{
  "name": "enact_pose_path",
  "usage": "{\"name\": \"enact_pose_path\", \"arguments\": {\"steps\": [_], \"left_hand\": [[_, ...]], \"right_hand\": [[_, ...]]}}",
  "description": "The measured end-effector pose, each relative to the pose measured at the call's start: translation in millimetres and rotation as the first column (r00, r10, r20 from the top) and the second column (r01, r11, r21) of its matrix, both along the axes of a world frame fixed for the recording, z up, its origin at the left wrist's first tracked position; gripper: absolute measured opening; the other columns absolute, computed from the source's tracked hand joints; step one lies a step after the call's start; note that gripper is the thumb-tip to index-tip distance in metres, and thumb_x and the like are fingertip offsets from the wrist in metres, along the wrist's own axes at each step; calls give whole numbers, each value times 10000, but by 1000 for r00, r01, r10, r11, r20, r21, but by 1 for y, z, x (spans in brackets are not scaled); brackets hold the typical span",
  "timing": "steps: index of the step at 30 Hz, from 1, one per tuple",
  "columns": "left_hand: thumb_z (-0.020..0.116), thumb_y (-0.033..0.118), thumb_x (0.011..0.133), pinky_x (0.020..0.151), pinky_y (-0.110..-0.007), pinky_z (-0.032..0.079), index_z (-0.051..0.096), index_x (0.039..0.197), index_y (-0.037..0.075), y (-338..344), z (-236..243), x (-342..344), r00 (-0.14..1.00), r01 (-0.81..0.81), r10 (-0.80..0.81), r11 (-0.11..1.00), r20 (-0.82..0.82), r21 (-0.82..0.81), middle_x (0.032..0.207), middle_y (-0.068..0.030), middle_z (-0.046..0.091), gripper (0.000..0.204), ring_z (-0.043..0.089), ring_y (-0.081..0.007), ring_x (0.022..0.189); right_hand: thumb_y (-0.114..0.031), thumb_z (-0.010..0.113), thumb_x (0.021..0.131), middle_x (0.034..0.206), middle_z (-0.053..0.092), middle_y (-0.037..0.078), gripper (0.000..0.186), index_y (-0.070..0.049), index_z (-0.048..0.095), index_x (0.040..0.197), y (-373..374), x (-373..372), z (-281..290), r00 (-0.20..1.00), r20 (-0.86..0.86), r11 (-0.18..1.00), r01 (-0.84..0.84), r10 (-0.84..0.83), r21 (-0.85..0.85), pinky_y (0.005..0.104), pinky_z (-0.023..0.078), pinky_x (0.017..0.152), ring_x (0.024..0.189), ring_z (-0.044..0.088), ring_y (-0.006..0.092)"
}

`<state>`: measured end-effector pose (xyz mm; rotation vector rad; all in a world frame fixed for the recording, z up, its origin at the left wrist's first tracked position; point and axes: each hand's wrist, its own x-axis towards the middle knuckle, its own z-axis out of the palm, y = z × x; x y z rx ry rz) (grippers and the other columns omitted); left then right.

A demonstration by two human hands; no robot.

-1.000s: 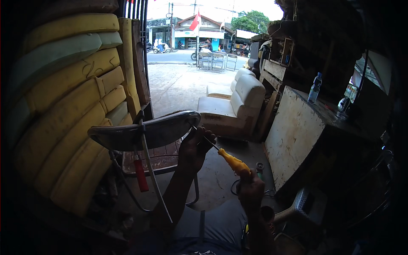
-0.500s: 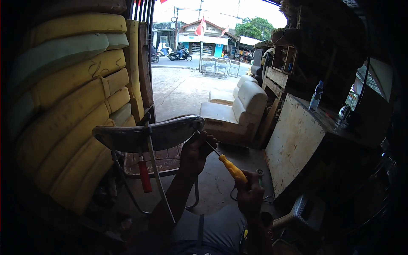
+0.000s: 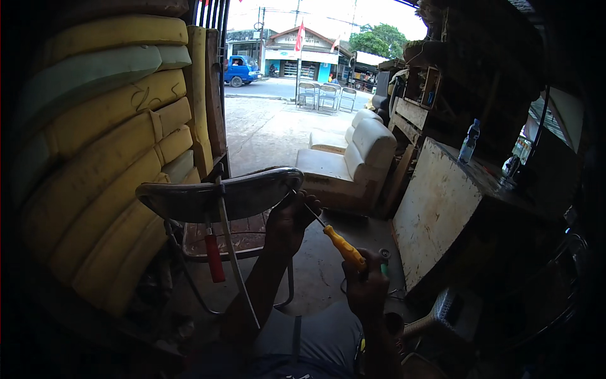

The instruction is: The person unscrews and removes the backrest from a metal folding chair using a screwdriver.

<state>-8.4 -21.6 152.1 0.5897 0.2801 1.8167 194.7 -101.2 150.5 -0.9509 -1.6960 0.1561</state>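
The left hand (image 3: 289, 221) is curled against the right end of a dark chair seat panel (image 3: 221, 192), fingers wrapped on its rim. The panel sits tilted on a thin metal chair frame (image 3: 235, 265) that stands on the concrete floor (image 3: 315, 271). The right hand (image 3: 365, 287) is closed around a screwdriver with a yellow handle (image 3: 344, 247). Its thin shaft slants up and left, and the tip meets the panel's right edge just beside the left hand's fingers; the exact contact point is too small to make out.

A red-handled tool (image 3: 213, 258) hangs below the middle of the panel, close to the frame's upright rod.

To the left, stacked yellow foam cushions (image 3: 107, 158) rise like a wall, nearly touching the panel's left end, so that side is tight. To the right of the right hand stands a tall, scuffed white board (image 3: 435, 215), the side of a dark cabinet; a clear plastic bottle (image 3: 468, 142) stands on top near its far edge. Behind the panel, a cream sofa (image 3: 353, 161) sits on the floor, well apart from the hands.

Between sofa and cushions the floor runs open toward the sunlit street, where folding chairs (image 3: 325, 96) and a blue truck (image 3: 240, 69) stand far off. The floor directly under the hands is open too, hemmed by the chair frame on the left and the white board on the right.
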Motion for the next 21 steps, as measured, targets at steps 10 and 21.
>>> {"name": "enact_pose_path", "arguments": {"steps": [10,21], "left_hand": [[647,148,945,832,-383,584,636,1042,43,1,4,-1,1000,-25,25,1000,2,-5,930,-107,684,144,691,-234,878],[641,134,947,843,-388,578,639,1045,16,-1,6,-5,993,-70,68,997,-101,-14,956,-119,688,153,689,-237,896]], "right_hand": [[-441,524,1004,616,616,66,475,0,603,1163,11,14,-3,994,-96,850,-99,58,-518,292,464,530,574,615,122],[-356,598,983,613,614,53,363,2,614,1042,9,9,-3,942,-314,787,-284,121,-548,275,472,519,557,615,125]]}}
